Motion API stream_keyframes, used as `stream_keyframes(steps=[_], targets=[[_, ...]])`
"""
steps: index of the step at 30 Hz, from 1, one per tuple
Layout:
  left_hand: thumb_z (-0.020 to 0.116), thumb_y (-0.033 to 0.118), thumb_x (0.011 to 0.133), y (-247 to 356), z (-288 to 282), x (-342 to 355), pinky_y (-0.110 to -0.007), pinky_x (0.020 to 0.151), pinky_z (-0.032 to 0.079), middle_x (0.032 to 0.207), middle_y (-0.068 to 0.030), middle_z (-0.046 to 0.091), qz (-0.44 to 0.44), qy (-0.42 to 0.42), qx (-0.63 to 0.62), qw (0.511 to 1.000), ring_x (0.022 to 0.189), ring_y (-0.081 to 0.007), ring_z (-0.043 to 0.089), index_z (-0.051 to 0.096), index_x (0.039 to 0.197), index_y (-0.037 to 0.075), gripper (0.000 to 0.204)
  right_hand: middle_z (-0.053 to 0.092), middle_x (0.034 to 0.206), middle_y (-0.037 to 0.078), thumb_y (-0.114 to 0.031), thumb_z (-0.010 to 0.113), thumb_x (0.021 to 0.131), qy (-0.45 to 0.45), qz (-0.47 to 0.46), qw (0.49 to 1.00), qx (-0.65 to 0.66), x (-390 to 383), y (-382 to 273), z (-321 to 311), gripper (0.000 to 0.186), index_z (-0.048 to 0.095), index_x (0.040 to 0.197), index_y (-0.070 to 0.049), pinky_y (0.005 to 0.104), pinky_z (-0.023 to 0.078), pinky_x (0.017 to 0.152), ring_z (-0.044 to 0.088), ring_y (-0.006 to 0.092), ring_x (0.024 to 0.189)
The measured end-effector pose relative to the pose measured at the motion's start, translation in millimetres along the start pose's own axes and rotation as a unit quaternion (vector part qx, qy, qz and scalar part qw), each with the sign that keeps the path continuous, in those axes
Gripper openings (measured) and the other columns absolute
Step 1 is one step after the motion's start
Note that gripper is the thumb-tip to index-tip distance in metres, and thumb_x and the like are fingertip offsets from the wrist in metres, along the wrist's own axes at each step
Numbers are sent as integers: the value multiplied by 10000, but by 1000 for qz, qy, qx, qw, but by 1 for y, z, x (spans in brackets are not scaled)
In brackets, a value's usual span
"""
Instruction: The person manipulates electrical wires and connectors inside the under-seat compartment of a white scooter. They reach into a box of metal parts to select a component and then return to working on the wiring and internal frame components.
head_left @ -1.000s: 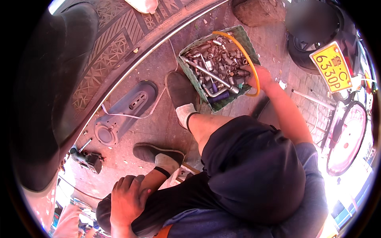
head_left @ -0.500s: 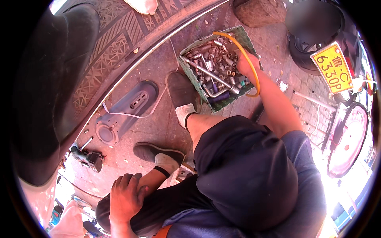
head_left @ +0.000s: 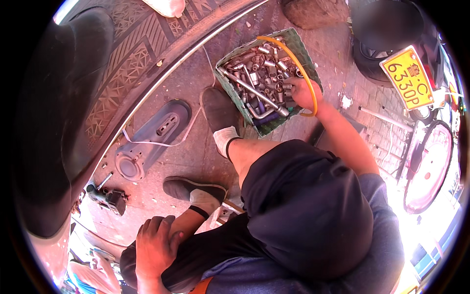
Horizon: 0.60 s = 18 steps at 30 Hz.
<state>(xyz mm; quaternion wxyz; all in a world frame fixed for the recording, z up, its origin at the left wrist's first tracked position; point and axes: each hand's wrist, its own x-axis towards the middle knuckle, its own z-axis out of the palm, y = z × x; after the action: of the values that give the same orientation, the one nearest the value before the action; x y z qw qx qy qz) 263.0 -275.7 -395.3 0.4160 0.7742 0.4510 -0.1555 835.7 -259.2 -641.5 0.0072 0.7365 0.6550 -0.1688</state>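
A green woven basket (head_left: 307,58) stands on the pavement ahead, filled with metal sockets (head_left: 269,62). Across its near left part lies a long steel wrench bar (head_left: 250,88), beside a bent L-shaped wrench (head_left: 262,115). My right hand (head_left: 306,94) reaches into the basket's right side under the yellow hoop handle (head_left: 299,66). Its fingers are bent together among the sockets; what they grip, if anything, I cannot make out. My left hand (head_left: 155,245) rests on my left leg, holding nothing, fingers stretched out and the thumb apart.
Left of my shoes lie a long grey plastic cover (head_left: 155,139) with a pale strap and a dark metal part (head_left: 111,200). A patterned floor mat (head_left: 129,56) and a black seat-like form (head_left: 68,108) fill the left. A motorcycle wheel (head_left: 372,66) and yellow plate (head_left: 409,78) stand at right.
My right hand has shifted toward the near side within the basket, and its fingers show more among the sockets. My left hand keeps its place. The whole view has shifted slightly.
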Motion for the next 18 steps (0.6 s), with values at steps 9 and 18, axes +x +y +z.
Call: stream_keyframes(steps=[9, 18], targets=[[755, 233, 904, -2, 6, -4, -526, 838, 521, 1025, -180, 649, -12, -2, 7, 1000, 958, -424, 644, 645, 1266, 63, 415, 727, 1060, 134, -151, 618, 903, 68, 83, 991, -85, 36, -13, -17, 213, 770, 1049, -118, 470, 614, 874, 726, 353, 1021], [756, 237, 903, -4, 9, -5, -520, 837, 523, 1025, -182, 650, -16, 3, 14, 1000, 954, -421, 645, 646, 1255, 61, 409, 676, 1366, 115, -83, 560, 955, -66, 122, 981, -139, 77, -4, 0, 325, 727, 1229, -133, 408, 572, 1055, 693, 306, 1240]])
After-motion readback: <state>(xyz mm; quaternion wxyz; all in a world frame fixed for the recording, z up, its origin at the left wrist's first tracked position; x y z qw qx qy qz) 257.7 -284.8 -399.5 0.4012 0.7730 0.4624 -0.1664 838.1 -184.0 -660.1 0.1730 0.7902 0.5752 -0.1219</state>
